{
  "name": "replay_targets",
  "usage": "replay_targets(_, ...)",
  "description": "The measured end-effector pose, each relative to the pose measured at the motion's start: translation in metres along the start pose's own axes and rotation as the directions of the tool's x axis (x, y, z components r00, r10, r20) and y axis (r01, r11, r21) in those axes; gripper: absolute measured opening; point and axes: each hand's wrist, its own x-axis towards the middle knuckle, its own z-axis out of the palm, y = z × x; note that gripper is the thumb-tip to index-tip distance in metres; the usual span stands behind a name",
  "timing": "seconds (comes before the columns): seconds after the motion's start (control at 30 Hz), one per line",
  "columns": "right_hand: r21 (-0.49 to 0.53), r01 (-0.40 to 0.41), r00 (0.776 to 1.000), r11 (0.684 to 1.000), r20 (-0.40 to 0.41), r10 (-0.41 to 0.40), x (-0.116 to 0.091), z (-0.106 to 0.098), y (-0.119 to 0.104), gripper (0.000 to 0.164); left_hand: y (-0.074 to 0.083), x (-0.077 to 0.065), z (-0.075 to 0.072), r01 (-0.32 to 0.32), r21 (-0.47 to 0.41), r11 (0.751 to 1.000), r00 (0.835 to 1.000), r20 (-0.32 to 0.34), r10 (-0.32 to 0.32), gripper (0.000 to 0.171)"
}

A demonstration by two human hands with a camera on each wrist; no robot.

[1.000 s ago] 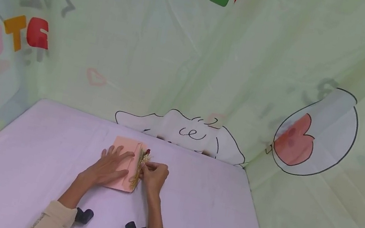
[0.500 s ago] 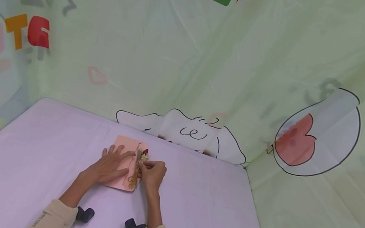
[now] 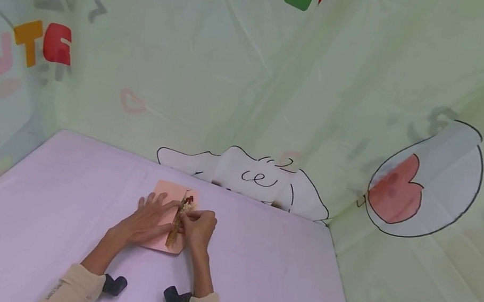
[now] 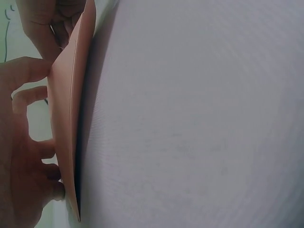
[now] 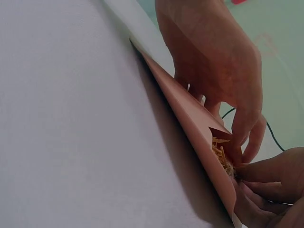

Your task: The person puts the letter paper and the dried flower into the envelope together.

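A flat pink paper piece, like an envelope or a card with a flap, lies on the table. My left hand rests on it with the fingers spread; in the left wrist view those fingertips touch its top face. My right hand pinches a small dried flower bouquet with a dark red bloom and straw-coloured stems, over the paper's right part. The right wrist view shows the stem ends at an opening between the paper's layers. Fingers hide part of the bouquet's middle.
The table has a pale lilac cover. Pale green printed cloth hangs behind it and at both sides. A black wrist device is on the left wrist, and another black device is on the right.
My right hand has moved left with the bouquet, from the paper's right edge to farther over the paper. The left hand stays in place on the paper.
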Motion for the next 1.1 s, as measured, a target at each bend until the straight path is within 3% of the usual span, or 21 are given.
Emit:
replay_targets(0.47, 0.061, 0.056, 0.998, 0.997, 0.035, -0.058, 0.000, 0.011, -0.003, 0.004, -0.001, 0.000, 0.000, -0.006, -0.023, 1.000, 0.999, -0.032, 0.006, 0.061)
replay_targets(0.6, 0.087, 0.019, 0.998, 0.996, 0.053, -0.024, 0.003, 0.015, 0.001, 0.005, -0.002, 0.001, 0.001, -0.008, -0.038, 0.999, 0.999, -0.035, 0.007, 0.063)
replay_targets(0.87, -0.012, -0.022, 0.999, 1.000, 0.035, 0.023, 0.007, 0.022, 0.006, 0.007, -0.005, 0.000, 0.003, -0.021, -0.058, 0.998, 0.999, -0.052, 0.018, 0.061)
replay_targets(1.1, -0.080, -0.012, 0.998, 0.997, 0.052, 0.016, 0.005, 0.022, 0.003, 0.006, -0.005, 0.000, 0.005, -0.027, -0.037, 0.999, 0.998, -0.056, 0.024, 0.060)
